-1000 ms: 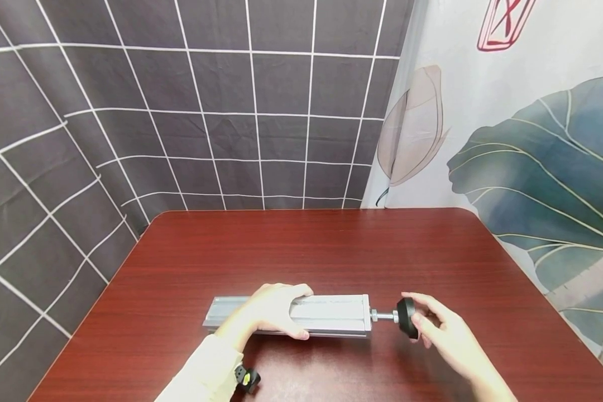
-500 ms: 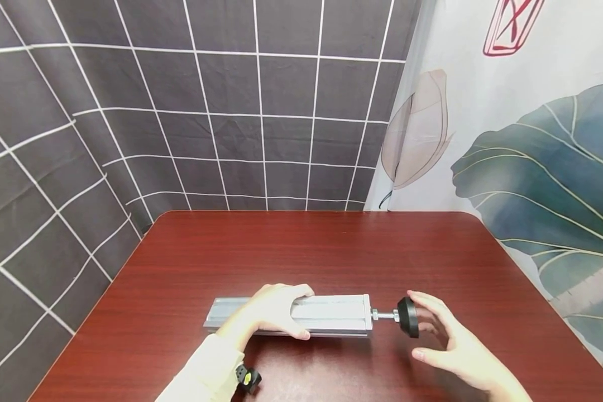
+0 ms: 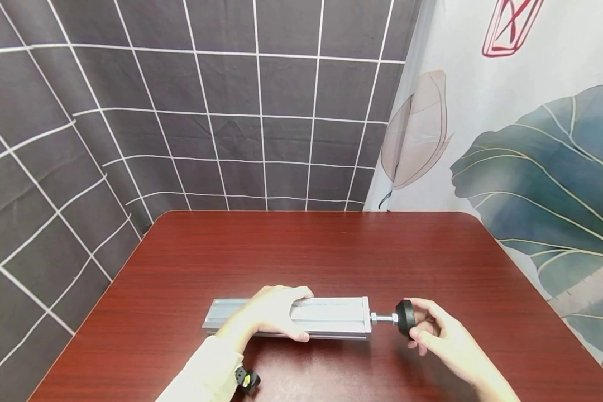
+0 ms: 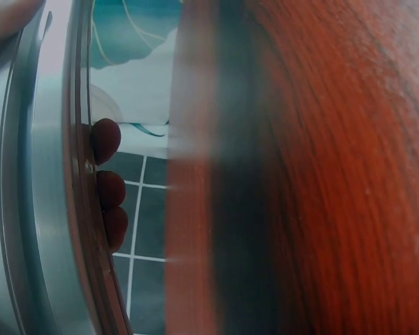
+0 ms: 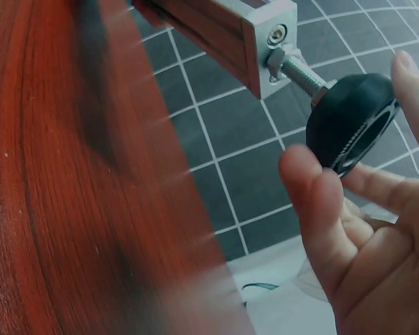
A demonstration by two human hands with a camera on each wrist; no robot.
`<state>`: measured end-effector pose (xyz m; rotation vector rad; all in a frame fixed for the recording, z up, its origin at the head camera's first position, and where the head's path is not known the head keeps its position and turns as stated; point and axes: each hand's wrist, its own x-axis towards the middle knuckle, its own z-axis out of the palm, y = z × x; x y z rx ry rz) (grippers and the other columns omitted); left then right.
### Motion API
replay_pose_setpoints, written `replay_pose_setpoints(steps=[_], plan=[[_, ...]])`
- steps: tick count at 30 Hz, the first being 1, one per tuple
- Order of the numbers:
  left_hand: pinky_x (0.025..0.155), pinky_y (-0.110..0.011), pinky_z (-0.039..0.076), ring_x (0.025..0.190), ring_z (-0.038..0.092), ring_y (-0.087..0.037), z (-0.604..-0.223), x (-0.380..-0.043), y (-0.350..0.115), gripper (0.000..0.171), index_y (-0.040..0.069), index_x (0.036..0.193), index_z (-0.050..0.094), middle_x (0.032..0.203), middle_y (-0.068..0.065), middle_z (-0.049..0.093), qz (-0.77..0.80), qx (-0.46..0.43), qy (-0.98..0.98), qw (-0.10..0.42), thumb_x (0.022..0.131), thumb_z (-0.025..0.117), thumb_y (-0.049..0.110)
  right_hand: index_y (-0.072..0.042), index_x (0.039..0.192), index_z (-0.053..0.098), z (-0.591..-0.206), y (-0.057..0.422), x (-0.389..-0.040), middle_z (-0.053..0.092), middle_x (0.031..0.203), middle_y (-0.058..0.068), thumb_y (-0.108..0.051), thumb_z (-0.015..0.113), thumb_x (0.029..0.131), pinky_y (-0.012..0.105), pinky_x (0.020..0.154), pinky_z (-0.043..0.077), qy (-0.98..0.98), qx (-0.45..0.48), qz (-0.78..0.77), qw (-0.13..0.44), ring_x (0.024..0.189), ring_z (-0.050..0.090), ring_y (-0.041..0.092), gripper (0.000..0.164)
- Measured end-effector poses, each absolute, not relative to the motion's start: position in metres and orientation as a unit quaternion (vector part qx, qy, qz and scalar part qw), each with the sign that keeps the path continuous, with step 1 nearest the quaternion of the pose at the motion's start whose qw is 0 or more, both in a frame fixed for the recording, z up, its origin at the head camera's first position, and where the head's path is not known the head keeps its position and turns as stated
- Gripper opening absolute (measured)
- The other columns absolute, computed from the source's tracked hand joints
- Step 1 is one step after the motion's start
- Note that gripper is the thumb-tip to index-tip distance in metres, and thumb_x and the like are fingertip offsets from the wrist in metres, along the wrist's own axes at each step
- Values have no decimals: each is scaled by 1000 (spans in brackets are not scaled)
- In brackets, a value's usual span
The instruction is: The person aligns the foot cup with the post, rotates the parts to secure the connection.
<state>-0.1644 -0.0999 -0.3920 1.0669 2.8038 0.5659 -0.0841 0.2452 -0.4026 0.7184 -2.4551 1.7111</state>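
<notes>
In the head view, my left hand [image 3: 276, 311] grips a silver aluminium extrusion [image 3: 334, 317] from above, and several of its fingertips [image 4: 112, 190] curl round the far side in the left wrist view. From the extrusion's right end plate [image 5: 274, 43] a threaded stud [image 3: 383, 318] with nuts sticks out, carrying a black levelling foot [image 3: 405, 318]. My right hand [image 3: 447, 338] pinches this foot by its rim. The right wrist view shows fingertips on opposite edges of the foot [image 5: 346, 115], its hollow underside facing the palm.
The extrusion is above a red-brown wooden table [image 3: 301, 251], its shadow falling on the tabletop. A dark grid-patterned curtain [image 3: 231, 111] hangs behind, and a white one with leaf prints [image 3: 432, 167] at the right. A small black device [image 3: 248, 379] is at the left wrist.
Half a second ago the right hand was spread, its thumb away from the foot; now finger and thumb are back on the rim. The left hand has kept its grip.
</notes>
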Motion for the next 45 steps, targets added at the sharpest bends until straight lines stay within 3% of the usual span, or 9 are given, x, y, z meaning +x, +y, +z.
replay_pose_setpoints(steps=[5,8,12,15,23,33,36,40,45], plan=[[74,-32,45,85,60,-5,-394,-165,-101,69,30,115,56,98,13,65,184,348,918,41,55,74,60,-14,126,47,-400,245,-83,62,87,-4,3,51,91,29,52,47,-812,224,537,45,57,60,17,39],[74,-33,45,85,59,-4,-395,-165,-103,69,32,115,56,97,14,64,185,343,920,43,55,73,61,-16,139,38,-398,250,-84,61,105,-9,2,56,89,27,61,51,-819,226,526,38,73,64,13,56],[74,-32,45,85,59,-4,-395,-164,-105,68,32,115,56,97,15,64,188,339,921,44,55,73,61,-8,147,23,-399,258,-84,38,140,-8,9,64,80,27,80,49,-799,282,531,-4,106,57,10,81],[74,-32,45,85,59,-4,-394,-164,-105,68,32,114,56,97,15,64,186,338,922,41,55,74,61,0,144,27,-401,259,-86,27,148,1,12,66,78,25,86,46,-782,334,526,-7,115,51,10,77],[73,-32,45,83,59,-4,-393,-163,-105,67,30,113,57,95,14,64,188,343,919,42,55,74,60,-11,137,45,-397,253,-83,50,119,-7,-1,69,81,24,67,48,-835,258,484,39,84,61,11,62],[75,-32,45,88,60,-6,-395,-164,-101,69,29,115,58,100,12,65,180,351,918,38,55,74,60,-11,131,47,-397,247,-84,61,81,-4,-1,51,92,27,56,45,-838,207,504,31,55,55,14,40],[74,-32,45,86,60,-5,-395,-164,-101,69,30,114,57,98,13,65,180,349,919,39,55,74,60,-13,138,40,-397,250,-83,61,100,-8,1,57,89,26,63,48,-837,203,507,32,69,61,13,54],[73,-32,44,83,59,-4,-395,-165,-101,69,32,115,56,96,15,64,179,345,921,40,55,74,60,-9,144,28,-399,256,-82,44,131,-9,6,68,79,24,77,48,-822,243,515,23,99,58,10,78],[72,-31,44,82,59,-3,-394,-166,-102,69,32,115,56,96,15,64,183,345,920,43,54,74,60,0,138,37,-402,258,-85,34,141,3,9,70,76,20,85,44,-804,310,507,36,110,54,8,71]])
